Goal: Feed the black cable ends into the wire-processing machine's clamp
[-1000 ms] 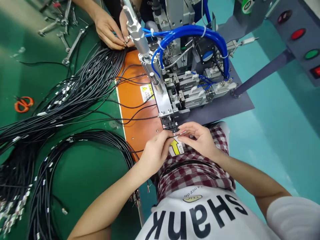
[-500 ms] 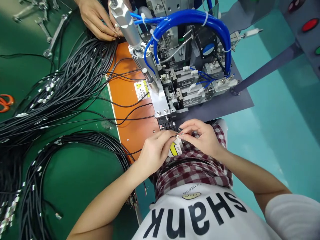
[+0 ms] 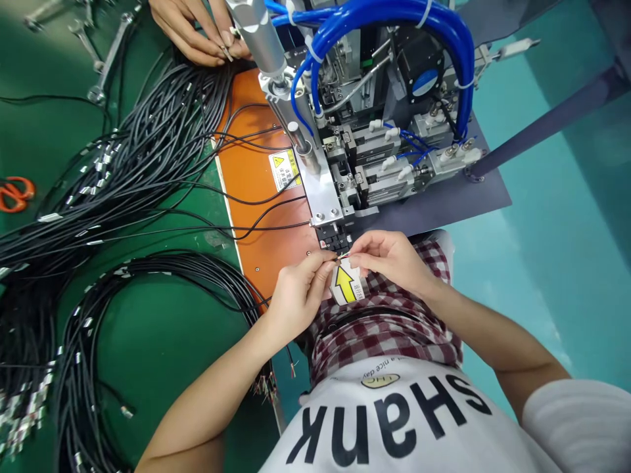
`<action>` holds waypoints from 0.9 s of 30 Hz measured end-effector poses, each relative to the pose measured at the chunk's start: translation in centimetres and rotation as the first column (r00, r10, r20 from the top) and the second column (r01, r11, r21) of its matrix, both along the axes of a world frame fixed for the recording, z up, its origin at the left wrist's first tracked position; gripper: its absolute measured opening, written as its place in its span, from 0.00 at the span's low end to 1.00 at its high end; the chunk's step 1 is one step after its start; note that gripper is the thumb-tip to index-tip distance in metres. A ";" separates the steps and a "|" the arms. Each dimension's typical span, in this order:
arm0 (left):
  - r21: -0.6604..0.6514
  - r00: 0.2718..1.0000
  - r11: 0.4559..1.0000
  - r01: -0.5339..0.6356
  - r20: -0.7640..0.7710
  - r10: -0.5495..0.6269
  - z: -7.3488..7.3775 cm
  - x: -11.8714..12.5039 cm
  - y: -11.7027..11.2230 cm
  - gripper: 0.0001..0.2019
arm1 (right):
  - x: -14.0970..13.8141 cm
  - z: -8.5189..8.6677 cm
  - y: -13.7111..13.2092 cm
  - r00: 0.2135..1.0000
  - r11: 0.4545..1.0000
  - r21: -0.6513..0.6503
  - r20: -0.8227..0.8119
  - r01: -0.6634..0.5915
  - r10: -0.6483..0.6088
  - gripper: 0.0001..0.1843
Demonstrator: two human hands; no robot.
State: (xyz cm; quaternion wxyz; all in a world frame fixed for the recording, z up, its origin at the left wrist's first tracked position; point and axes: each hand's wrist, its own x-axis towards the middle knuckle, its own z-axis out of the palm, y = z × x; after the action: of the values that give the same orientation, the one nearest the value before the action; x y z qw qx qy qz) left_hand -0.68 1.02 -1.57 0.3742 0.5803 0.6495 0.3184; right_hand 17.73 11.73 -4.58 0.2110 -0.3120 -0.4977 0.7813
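My left hand (image 3: 302,289) pinches the end of a black cable (image 3: 336,258) between thumb and fingertips, in front of the machine's near end. Thin coloured wires (image 3: 345,255) stick out of that end, and the fingertips of my right hand (image 3: 387,258) are closed on them. Just below the fingers is a label with a yellow arrow (image 3: 346,286). A small black cable guide (image 3: 332,236) of the machine (image 3: 323,190) lies right behind my fingertips. Several black cables run from the left across the orange plate (image 3: 271,246) into the machine.
A large bundle of black cables (image 3: 142,144) and a curved second bundle (image 3: 148,261) lie on the green table (image 3: 162,355). Wrenches (image 3: 111,59) and orange scissors (image 3: 17,194) rest at left. Another person's hands (image 3: 197,33) work at the far end. Blue hoses (image 3: 384,10) arch over the machine.
My fingertips have drawn slightly apart, and the coloured wires between them now show. The view has shifted a little. The other person's hands have changed their grip slightly.
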 end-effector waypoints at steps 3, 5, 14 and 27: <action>0.044 0.999 0.999 0.023 -0.029 -0.022 0.0 0.0 0.0 0.09 | 0.0 -0.3 0.2 0.998 0.995 -0.092 -0.039 -0.043 0.040 0.10; 0.069 0.998 0.997 0.034 -0.049 -0.030 -0.1 0.0 0.0 0.08 | 0.1 -0.6 0.4 0.997 0.988 -0.140 -0.059 -0.064 0.056 0.10; 0.037 0.999 0.999 0.006 0.035 -0.007 -0.9 0.1 -0.2 0.08 | -0.5 -0.8 -0.9 1.000 0.998 -0.054 0.005 -0.019 0.019 0.11; 0.262 0.952 0.938 -0.226 0.264 0.156 -0.6 2.0 0.7 0.01 | -0.4 0.5 -2.2 0.991 0.980 0.198 0.129 -0.005 -0.021 0.09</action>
State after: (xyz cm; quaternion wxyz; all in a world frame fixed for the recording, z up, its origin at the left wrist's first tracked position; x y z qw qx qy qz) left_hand 1.35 1.72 -2.21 0.3281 0.5198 0.5997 0.5124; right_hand 17.38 9.48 -4.04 0.2112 -0.3417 -0.5843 0.7052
